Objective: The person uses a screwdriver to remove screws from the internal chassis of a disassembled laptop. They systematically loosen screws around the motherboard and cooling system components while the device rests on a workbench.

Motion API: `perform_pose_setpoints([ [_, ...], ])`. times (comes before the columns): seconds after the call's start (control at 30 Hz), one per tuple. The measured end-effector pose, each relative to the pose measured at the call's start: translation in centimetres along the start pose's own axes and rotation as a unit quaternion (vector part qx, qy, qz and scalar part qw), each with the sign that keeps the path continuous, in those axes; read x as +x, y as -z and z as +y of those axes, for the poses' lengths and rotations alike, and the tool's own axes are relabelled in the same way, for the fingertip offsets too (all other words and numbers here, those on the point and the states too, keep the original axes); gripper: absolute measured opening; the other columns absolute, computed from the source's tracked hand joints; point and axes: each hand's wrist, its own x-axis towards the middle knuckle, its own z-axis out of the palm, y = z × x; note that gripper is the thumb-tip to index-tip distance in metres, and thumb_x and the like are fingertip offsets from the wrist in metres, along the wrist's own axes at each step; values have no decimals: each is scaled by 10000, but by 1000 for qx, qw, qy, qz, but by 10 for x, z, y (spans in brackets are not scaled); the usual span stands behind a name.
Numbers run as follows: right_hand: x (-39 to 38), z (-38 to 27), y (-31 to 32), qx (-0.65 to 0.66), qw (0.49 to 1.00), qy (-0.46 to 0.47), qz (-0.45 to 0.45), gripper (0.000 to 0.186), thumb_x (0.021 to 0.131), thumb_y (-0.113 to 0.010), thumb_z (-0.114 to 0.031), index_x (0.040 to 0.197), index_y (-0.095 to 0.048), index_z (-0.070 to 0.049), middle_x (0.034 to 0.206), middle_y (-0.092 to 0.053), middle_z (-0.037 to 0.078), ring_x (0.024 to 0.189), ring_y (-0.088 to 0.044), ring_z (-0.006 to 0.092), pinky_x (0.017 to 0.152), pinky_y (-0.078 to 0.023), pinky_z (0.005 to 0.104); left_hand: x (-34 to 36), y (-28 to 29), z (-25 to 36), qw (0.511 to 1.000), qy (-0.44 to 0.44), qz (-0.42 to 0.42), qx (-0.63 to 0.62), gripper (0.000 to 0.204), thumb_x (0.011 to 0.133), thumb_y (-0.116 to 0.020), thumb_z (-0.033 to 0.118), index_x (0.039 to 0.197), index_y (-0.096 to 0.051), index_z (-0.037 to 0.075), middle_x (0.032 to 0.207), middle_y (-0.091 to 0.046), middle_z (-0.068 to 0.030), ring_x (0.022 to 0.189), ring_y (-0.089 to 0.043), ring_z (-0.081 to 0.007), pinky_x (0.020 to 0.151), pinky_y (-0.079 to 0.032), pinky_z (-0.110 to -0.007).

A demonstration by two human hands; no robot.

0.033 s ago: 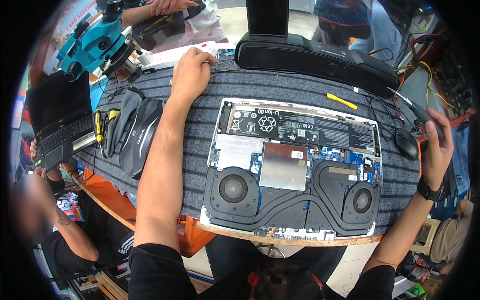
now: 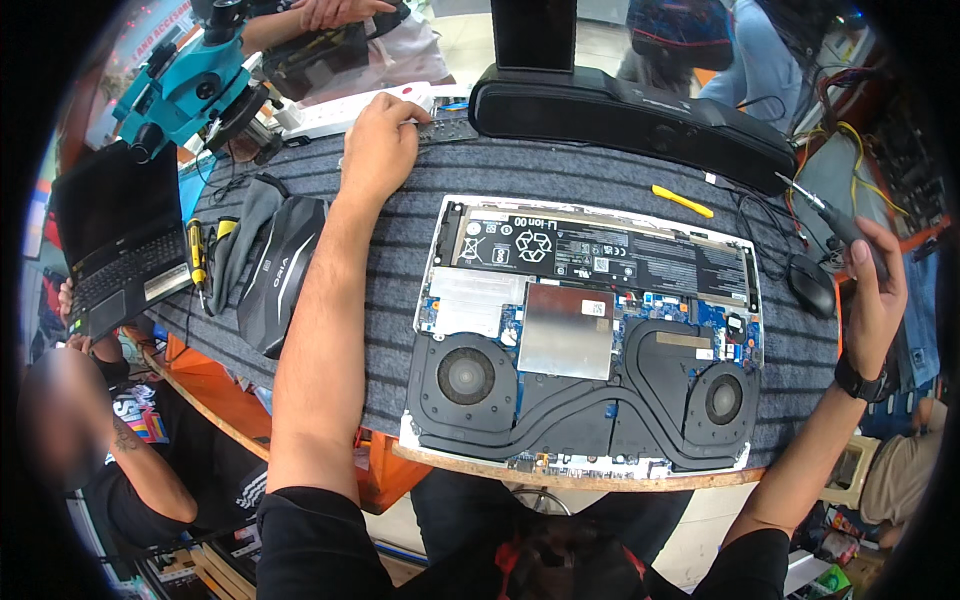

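An opened laptop lies on the grey striped mat in front of me, its battery, two fans and black heat pipes exposed. At the far side of the mat, my left hand rests with curled fingers at the edge of a flat, see-through tray holding small pieces. Those fingertips are partly hidden, so what they pinch, if anything, does not show. Off to the right, my right hand is closed round the dark handle of a screwdriver, its thin tip pointing up and left, away from the laptop.
A yellow pry tool lies behind the laptop, near a long black speaker. A mouse and cables sit on the right. Leftward are a graphics card box, yellow screwdriver, teal microscope and another laptop beside a person.
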Motion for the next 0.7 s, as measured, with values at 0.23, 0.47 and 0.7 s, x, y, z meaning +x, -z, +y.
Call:
perform_pose_setpoints([
  [0.23, -42, -36, 0, -88, 993, -74, 31, 221, 970, -702, -153, 1128, -698, 2, 928, -665, 7, 859, -592, 78, 773, -455, 226, 0, -8, -7, 997, 23, 68, -32, 210, 911, -585, 100, 1062, -727, 64, 1025, -650, -136, 883, -678, -284, 800, -531, -405],
  [0.47, -141, -13, 24, -248, 959, -133, 26, 207, 949, -719, -107, 1078, -664, 45, 995, -703, 85, 958, -626, 141, 918, -474, 284, 1, -19, -14, 994, -15, 107, -8, 224, 914, -609, 168, 1093, -723, 94, 1030, -657, -104, 844, -650, -279, 802, -519, -382],
  [0.7, -109, -66, -4, -294, 954, -56, -29, 256, 938, -715, -116, 1148, -645, 11, 1036, -665, 71, 903, -592, 152, 805, -462, 278, -2, -16, -2, 993, 15, 112, -37, 216, 919, -602, 214, 1071, -730, 127, 1010, -660, -66, 872, -661, -270, 846, -523, -404],
])
